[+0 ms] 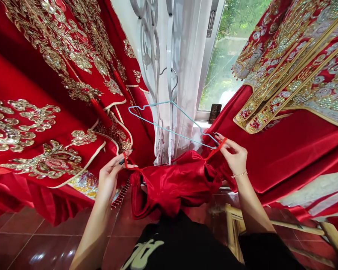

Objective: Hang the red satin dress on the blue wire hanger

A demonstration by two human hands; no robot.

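Observation:
A red satin garment (171,183) with thin straps hangs slack between my two hands. My left hand (111,174) pinches its left strap (125,160). My right hand (234,153) pinches the right strap (215,151), stretched right beside the lower right end of a light blue wire hanger (169,118). The hanger hangs by its hook from a white ornamental metal rack (154,75) in front of me, tilted down to the right.
Red gowns with gold embroidery hang at the left (45,105) and the right (295,75). A white curtain (191,67) and a window (231,52) lie behind the rack, with a small dark object (214,112) on the sill. A wooden frame (270,225) stands lower right on red floor tiles (30,240).

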